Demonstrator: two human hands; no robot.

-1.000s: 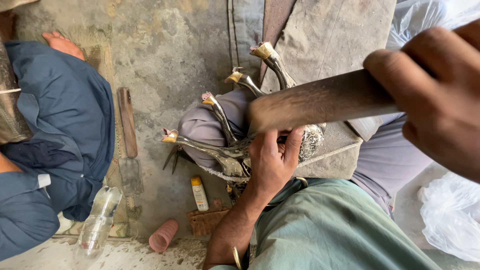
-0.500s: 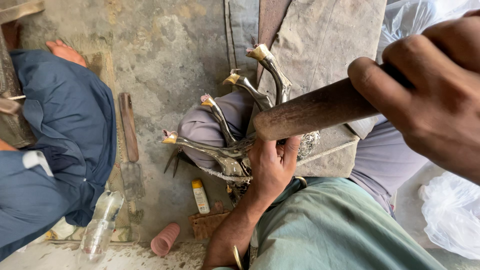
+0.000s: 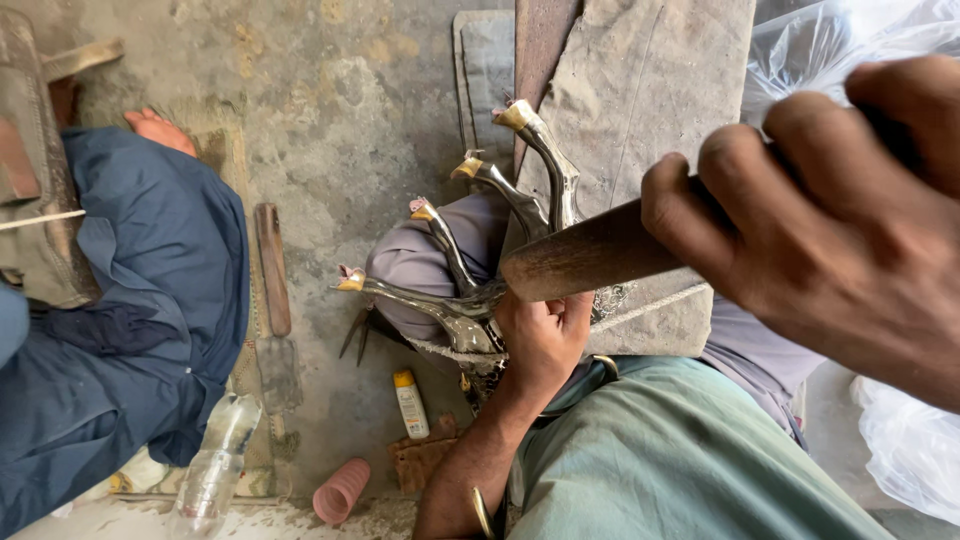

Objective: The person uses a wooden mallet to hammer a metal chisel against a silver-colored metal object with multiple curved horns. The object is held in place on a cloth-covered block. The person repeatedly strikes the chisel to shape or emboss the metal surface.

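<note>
My left hand (image 3: 540, 335) is closed around the base of a shiny metal piece (image 3: 455, 310) with several curved arms tipped in brass, holding it over my lap. The arms fan up and to the left above a grey cloth-covered knee (image 3: 410, 260). My right hand (image 3: 840, 220) is raised close to the camera and grips a thick brown wooden handle (image 3: 590, 255). The handle's end points left, just above my left hand. Whatever head the handle has is hidden behind my right hand.
Another person in dark blue clothes (image 3: 130, 300) sits at the left, a bare foot (image 3: 160, 130) on the concrete floor. A long flat tool (image 3: 272, 270), a plastic bottle (image 3: 215, 465), a pink ribbed spool (image 3: 342, 490) and a small yellow-capped tube (image 3: 410, 405) lie on the floor. A stone slab (image 3: 650, 100) lies ahead, plastic bags (image 3: 910, 440) to the right.
My right hand has lifted the wooden handle up toward the camera, so it looks larger. My left hand keeps its hold on the metal piece.
</note>
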